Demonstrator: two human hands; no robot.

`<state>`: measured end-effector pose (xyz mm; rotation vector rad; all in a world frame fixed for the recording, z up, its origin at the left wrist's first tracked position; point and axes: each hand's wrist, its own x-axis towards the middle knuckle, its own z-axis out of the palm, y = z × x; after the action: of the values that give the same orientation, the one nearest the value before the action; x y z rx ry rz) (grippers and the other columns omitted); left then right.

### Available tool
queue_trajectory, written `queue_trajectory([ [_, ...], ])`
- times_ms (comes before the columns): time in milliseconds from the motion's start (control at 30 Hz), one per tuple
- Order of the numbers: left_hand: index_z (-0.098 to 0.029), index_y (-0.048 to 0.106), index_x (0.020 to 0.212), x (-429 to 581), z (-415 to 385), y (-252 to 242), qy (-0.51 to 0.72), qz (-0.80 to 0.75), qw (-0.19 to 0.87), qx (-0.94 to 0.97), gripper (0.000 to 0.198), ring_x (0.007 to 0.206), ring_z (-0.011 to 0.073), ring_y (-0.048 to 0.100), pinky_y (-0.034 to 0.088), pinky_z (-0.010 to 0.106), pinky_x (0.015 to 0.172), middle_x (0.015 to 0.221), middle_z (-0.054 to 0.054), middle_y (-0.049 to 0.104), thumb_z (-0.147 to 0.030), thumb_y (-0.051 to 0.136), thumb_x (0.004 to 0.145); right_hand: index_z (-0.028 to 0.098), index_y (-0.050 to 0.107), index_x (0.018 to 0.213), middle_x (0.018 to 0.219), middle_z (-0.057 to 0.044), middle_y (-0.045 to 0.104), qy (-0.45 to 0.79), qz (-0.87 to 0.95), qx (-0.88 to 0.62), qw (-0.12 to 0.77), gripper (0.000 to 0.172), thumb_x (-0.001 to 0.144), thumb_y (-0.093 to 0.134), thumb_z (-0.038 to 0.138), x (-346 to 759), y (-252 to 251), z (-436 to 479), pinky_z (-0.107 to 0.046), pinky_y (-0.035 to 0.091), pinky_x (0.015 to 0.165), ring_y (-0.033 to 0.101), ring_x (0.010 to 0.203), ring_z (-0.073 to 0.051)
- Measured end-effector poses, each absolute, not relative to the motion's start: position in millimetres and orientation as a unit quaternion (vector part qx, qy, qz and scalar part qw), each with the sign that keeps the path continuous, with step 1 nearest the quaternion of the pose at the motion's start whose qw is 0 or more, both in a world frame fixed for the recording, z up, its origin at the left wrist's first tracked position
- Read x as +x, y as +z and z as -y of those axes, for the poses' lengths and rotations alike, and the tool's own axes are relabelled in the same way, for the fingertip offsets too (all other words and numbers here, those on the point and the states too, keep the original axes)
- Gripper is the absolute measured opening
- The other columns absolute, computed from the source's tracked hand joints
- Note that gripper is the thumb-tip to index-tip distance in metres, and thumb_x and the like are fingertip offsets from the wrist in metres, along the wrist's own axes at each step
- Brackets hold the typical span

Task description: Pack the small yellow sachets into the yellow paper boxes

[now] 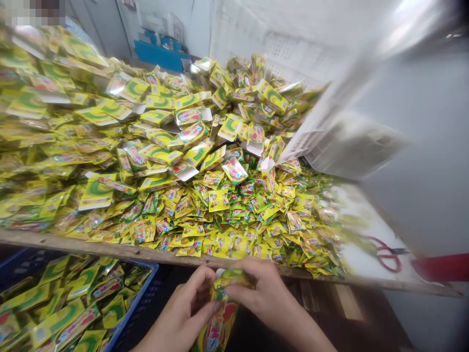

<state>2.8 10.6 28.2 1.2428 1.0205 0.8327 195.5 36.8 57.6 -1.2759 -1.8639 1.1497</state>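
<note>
In front of the table edge, my left hand point(186, 305) is closed around a small yellow carton point(220, 325) with pink-and-blue lettering and red fruit pictures. The carton stands tilted, its top end towards the table. My right hand point(266, 293) pinches a small yellow candy sachet point(234, 277) at the carton's top end. How far the sachet sits inside the carton is hidden by my fingers. Just beyond my hands lies a heap of loose yellow and green sachets point(220, 200). Behind and left of it are piled many yellow cartons point(157, 117), several with open white flaps.
Below the table on the left stands a blue crate point(152, 278) full of yellow cartons. A white plastic crate point(293, 54) is tipped over the heap. Red-handled scissors point(389, 255) and a red object point(443, 268) lie at the right, along the wooden table edge point(110, 249).
</note>
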Motion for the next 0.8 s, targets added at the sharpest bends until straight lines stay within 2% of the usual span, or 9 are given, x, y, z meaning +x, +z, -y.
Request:
queue_trajectory([
  [133,-0.021,0.052,0.085,0.0,-7.0,29.8,0.360,-0.456,0.608,0.541,0.017,0.081,0.0176,0.059,0.047,0.024,0.071,0.082,0.000,0.061,-0.035,0.063,0.086,0.019,0.070,0.085,0.080,0.000,0.064,0.352,0.727,-0.505,0.303,0.014,0.078,0.066,0.008,195.7,62.9,-33.8,-0.024,0.041,0.068,0.058,0.075,-0.015],
  [233,-0.021,0.053,0.084,1.7,-2.4,29.0,0.376,-0.455,0.606,0.533,0.020,0.077,0.0170,0.059,0.048,0.023,0.068,0.079,0.000,0.061,-0.039,0.061,0.087,0.022,0.071,0.087,0.084,-0.001,0.064,0.363,0.782,-0.443,0.246,0.019,0.076,0.067,0.006,197.8,66.5,-31.9,-0.023,0.042,0.068,0.059,0.076,-0.015],
  [300,-0.023,0.054,0.093,5.8,0.8,27.9,0.397,-0.462,0.605,0.512,0.021,0.077,0.0177,0.061,0.049,0.024,0.069,0.082,0.001,0.065,-0.040,0.063,0.085,0.023,0.070,0.091,0.088,-0.001,0.066,0.379,0.798,-0.416,0.214,0.019,0.079,0.068,0.009,200.5,74.9,-33.0,-0.023,0.043,0.072,0.061,0.081,-0.016],
  [367,-0.025,0.051,0.113,10.9,3.6,26.0,0.409,-0.468,0.616,0.485,0.037,0.083,0.0197,0.064,0.050,0.027,0.075,0.092,0.003,0.069,-0.037,0.067,0.083,0.025,0.068,0.100,0.096,0.000,0.069,0.401,0.798,-0.403,0.200,0.026,0.080,0.070,0.010,203.5,86.4,-36.0,-0.024,0.044,0.078,0.063,0.089,-0.017],
  [433,-0.028,0.037,0.135,15.4,5.9,23.3,0.411,-0.462,0.647,0.446,0.064,0.084,0.0210,0.066,0.050,0.030,0.077,0.094,0.003,0.071,-0.036,0.070,0.081,0.026,0.064,0.108,0.099,0.000,0.069,0.417,0.788,-0.410,0.193,0.034,0.079,0.071,0.009,205.1,96.3,-39.2,-0.024,0.045,0.079,0.063,0.090,-0.018],
  [500,-0.030,0.023,0.147,18.9,7.4,20.0,0.412,-0.449,0.682,0.404,0.084,0.085,0.0218,0.067,0.050,0.031,0.079,0.096,0.002,0.072,-0.036,0.072,0.078,0.025,0.063,0.108,0.096,0.001,0.070,0.416,0.772,-0.434,0.204,0.031,0.082,0.068,0.010,203.8,101.3,-40.9,-0.024,0.044,0.076,0.064,0.087,-0.017],
  [533,-0.030,0.023,0.148,20.2,7.9,18.4,0.416,-0.445,0.689,0.392,0.088,0.089,0.0225,0.067,0.050,0.032,0.081,0.100,0.003,0.072,-0.035,0.074,0.076,0.024,0.063,0.107,0.094,0.001,0.070,0.418,0.765,-0.442,0.210,0.027,0.084,0.066,0.010,202.0,101.6,-41.0,-0.024,0.045,0.075,0.064,0.086,-0.017],
  [667,-0.022,0.057,0.125,24.4,7.5,13.3,0.425,-0.444,0.685,0.391,0.062,0.101,0.0258,0.064,0.048,0.032,0.087,0.109,0.006,0.070,-0.034,0.080,0.069,0.024,0.066,0.104,0.092,0.000,0.071,0.435,0.756,-0.442,0.209,0.024,0.085,0.062,0.009,192.9,93.7,-39.9,-0.023,0.045,0.074,0.065,0.085,-0.017],
  [800,-0.018,0.063,0.113,27.0,6.1,10.7,0.413,-0.438,0.706,0.374,0.052,0.087,0.0232,0.065,0.049,0.031,0.078,0.094,0.004,0.073,-0.037,0.081,0.068,0.022,0.072,0.091,0.084,0.000,0.070,0.400,0.783,-0.423,0.221,0.016,0.083,0.065,0.009,191.3,82.9,-42.8,-0.024,0.045,0.074,0.063,0.081,-0.016],
])
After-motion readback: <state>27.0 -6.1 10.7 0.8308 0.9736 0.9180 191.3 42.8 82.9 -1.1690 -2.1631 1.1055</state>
